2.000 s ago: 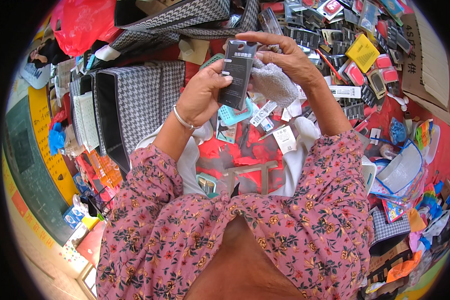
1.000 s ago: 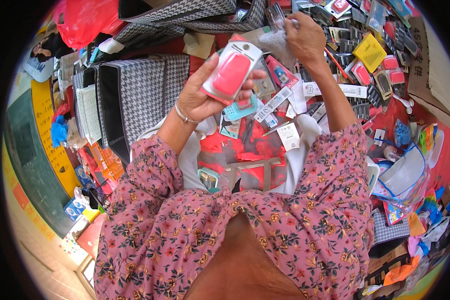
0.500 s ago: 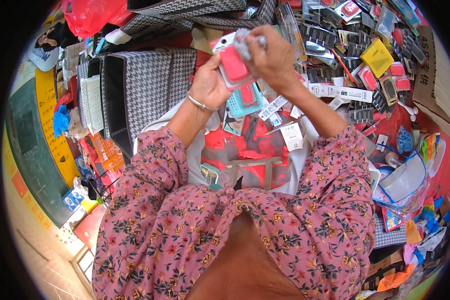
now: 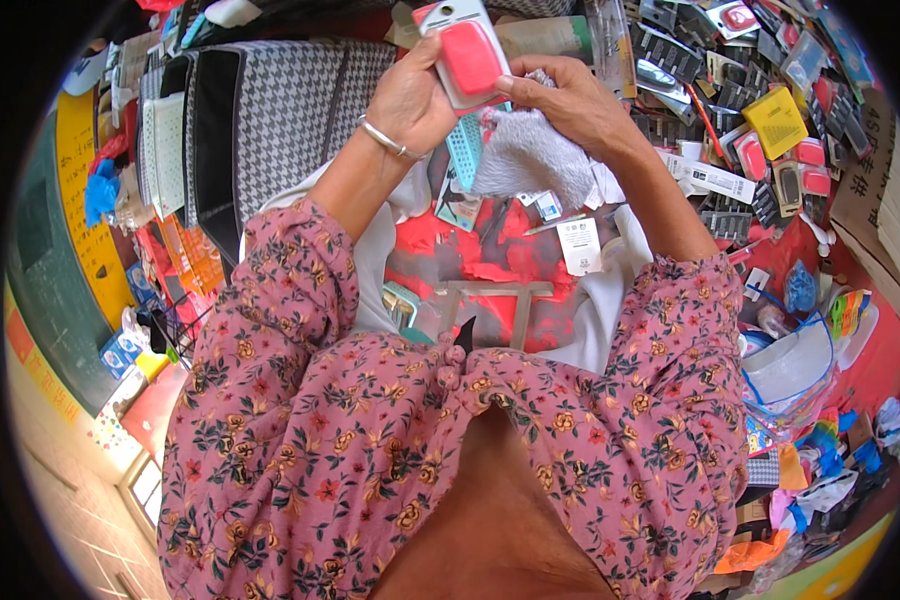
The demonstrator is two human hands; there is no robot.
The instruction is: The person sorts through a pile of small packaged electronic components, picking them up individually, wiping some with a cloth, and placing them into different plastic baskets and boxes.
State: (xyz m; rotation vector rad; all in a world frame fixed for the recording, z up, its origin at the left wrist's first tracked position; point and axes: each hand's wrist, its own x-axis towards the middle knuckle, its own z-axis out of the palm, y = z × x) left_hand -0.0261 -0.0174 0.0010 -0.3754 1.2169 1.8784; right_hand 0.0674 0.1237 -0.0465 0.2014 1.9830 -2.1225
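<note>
My left hand (image 4: pixel 410 100), a bangle on its wrist, grips a blister pack (image 4: pixel 472 60) by its left edge. The pack has a red rounded item under clear plastic on a white card with a hanging hole. My right hand (image 4: pixel 575 105) is closed on a grey cloth (image 4: pixel 535 160), which hangs down below the fingers. Its thumb reaches the pack's lower right corner. Behind the cloth, a turquoise plastic basket (image 4: pixel 463 152) is partly hidden. A white printed tag (image 4: pixel 579 246) lies nearer to me.
Many packaged goods are heaped at the far right, among them a yellow box (image 4: pixel 775 122). A cardboard box (image 4: pixel 875 200) stands at the right edge. On the left are houndstooth storage boxes (image 4: pixel 300 125). A blue-edged clear pouch (image 4: pixel 790 365) lies at the right.
The cloth, bunched against the pack's top edge before, now hangs loose below my right hand. That hand has come lower, to the pack's bottom corner. The pack sits higher in view.
</note>
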